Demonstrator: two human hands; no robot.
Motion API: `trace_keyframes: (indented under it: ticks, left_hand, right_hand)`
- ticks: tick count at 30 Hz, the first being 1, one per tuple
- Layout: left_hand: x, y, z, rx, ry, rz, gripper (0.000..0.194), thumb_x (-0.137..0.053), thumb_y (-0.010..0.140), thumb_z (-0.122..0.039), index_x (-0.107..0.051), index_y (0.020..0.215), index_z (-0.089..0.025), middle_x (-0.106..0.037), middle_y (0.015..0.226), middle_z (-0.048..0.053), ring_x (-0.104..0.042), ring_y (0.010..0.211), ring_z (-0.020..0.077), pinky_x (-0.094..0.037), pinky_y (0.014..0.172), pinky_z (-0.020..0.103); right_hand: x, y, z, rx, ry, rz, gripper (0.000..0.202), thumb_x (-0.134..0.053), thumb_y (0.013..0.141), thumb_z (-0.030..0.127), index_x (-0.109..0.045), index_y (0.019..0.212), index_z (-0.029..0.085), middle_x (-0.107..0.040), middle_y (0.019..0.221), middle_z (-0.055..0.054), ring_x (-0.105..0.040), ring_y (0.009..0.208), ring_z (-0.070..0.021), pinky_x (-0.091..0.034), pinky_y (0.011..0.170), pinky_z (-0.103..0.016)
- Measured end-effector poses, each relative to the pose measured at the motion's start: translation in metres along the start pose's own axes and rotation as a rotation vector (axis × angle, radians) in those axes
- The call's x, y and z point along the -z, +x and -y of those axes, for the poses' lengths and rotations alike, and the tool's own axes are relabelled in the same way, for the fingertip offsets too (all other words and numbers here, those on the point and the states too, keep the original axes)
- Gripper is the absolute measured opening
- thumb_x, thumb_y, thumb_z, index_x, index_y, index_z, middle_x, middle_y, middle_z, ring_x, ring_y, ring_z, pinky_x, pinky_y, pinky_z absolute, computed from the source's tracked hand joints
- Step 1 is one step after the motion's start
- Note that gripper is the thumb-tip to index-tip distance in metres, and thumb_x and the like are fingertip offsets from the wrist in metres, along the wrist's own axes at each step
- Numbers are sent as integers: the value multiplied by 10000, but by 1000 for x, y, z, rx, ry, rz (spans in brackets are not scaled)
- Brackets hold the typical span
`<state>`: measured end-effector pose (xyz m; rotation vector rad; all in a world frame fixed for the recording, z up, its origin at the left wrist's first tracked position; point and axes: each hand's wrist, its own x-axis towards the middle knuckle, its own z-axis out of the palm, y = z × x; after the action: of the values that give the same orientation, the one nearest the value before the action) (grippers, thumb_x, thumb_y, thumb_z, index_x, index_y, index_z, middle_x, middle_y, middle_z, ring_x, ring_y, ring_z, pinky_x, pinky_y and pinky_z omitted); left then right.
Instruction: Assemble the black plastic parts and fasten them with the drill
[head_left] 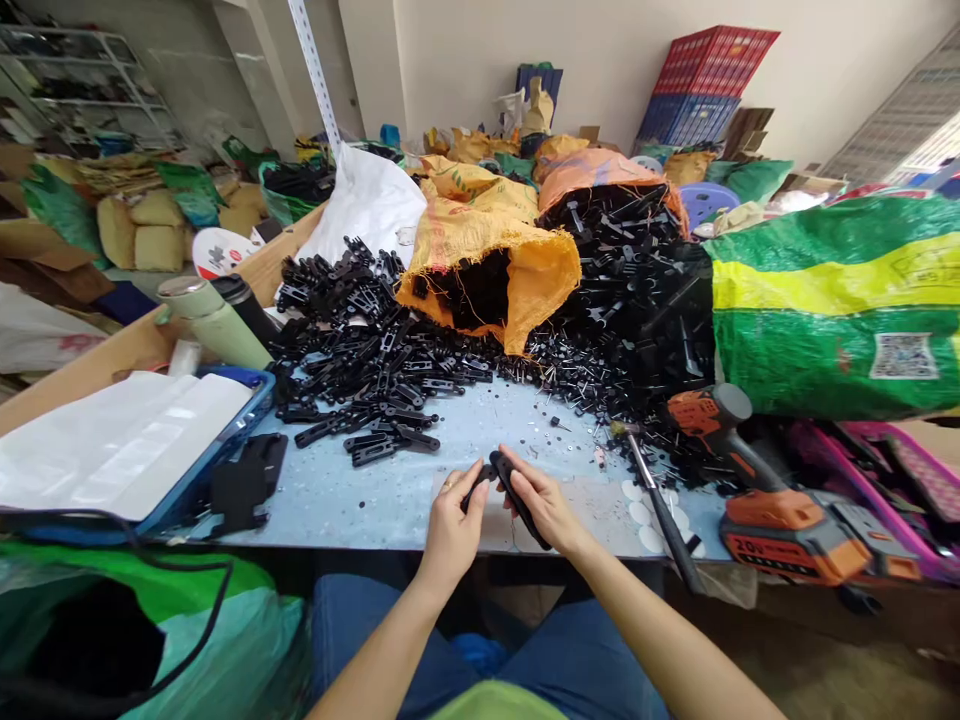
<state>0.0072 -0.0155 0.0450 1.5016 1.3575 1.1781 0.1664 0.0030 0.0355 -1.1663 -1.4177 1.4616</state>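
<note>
My left hand (456, 515) pinches a short black plastic piece (478, 484) near the table's front edge. Closed around a longer black plastic bar (523, 505) with a rounded end is my right hand (546, 505). The two black parts meet or nearly meet between my fingertips; I cannot tell whether they are joined. Just beyond my hands, to the left, lie several similar slotted black parts (394, 440), spilling from a big heap (352, 340). Small screws and pins (570, 370) are scattered behind, on the light blue tabletop (330, 500).
An orange sack (487, 240) opens toward me at the back. On the right are a hammer (660, 500), a cordless drill (780, 500) and a green sack (832, 300). A blue tray (262, 385) with white sheets and a pale green flask (214, 320) stand left.
</note>
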Motion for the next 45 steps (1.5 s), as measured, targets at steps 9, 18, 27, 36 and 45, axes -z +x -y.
trace_keyframes:
  ticks: [9, 18, 27, 36, 45]
  left_hand:
    - [9, 10, -17, -137, 88, 157, 338, -451, 890, -275, -563, 1196, -184, -596, 982, 79, -546, 939, 184, -433, 864, 333]
    - [1, 6, -17, -193, 148, 62, 336, -426, 902, -255, -545, 1211, -202, -578, 1000, 87, -550, 923, 183, -454, 828, 325]
    - [-16, 5, -19, -304, 50, -187, 339, -396, 911, -225, -526, 1221, -177, -573, 1028, 108, -555, 942, 184, -477, 802, 316]
    - [-15, 9, 15, -97, 122, -138, 333, -362, 917, -292, -530, 1183, -183, -594, 1007, 98, -578, 940, 201, -490, 800, 353]
    - [-7, 21, 16, -445, 783, 540, 455, -384, 820, -42, -538, 1176, -280, -617, 1026, 49, -515, 1051, 216, -158, 1043, 568]
  right_hand:
    - [3, -1, 10, -35, 183, -20, 549, -444, 861, 495, -420, 1335, 219, -551, 803, -32, -555, 601, -107, -498, 538, -252]
    - [14, -1, 20, 165, -234, 32, 458, -432, 893, 404, -430, 1328, 263, -525, 801, -5, -515, 588, -75, -477, 579, -232]
    - [-15, -11, 15, 344, -202, -121, 456, -404, 918, 320, -349, 1370, 307, -550, 974, -46, -523, 653, -95, -503, 599, -240]
    - [-8, 7, -1, 237, -536, -19, 477, -326, 936, 395, -308, 1393, 257, -618, 970, -51, -574, 714, -136, -497, 692, -288]
    - [142, 105, 56, 184, -1279, -615, 388, -348, 907, 200, -452, 1255, 63, -449, 1248, -225, -345, 1168, -260, -272, 929, -446]
